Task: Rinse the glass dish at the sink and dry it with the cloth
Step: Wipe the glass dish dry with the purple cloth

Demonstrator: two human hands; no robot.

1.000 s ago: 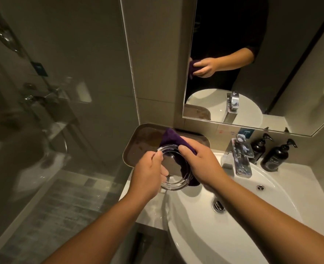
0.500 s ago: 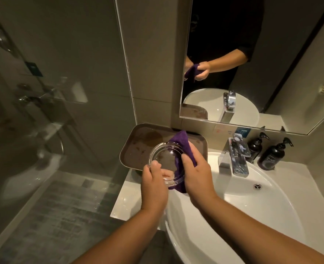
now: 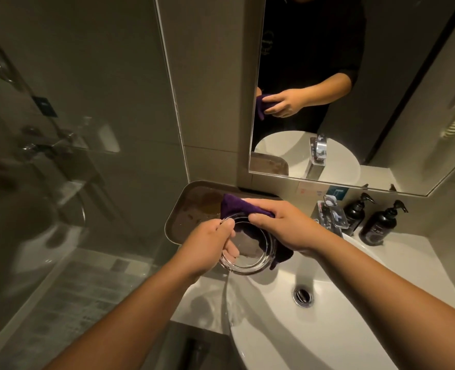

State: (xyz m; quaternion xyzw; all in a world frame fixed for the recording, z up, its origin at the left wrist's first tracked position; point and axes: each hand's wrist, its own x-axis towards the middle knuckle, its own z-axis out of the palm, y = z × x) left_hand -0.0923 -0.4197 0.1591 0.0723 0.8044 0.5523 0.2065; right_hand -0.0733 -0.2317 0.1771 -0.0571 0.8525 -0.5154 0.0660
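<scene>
Glass dish [image 3: 250, 249] over sink [image 3: 327, 316] rim, pinched at 9 o'clock by left hand [image 3: 207, 249]; right hand [image 3: 287, 228] clutching purple cloth [image 3: 237, 206] at 12. Risk: slipping, chipping on porcelain.

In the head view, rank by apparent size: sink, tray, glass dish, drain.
1. Sink, the largest by far.
2. Tray, partly hidden by the hands.
3. Glass dish; closer to the camera, so the gap with the tray is unsure.
4. Drain, the smallest.
</scene>
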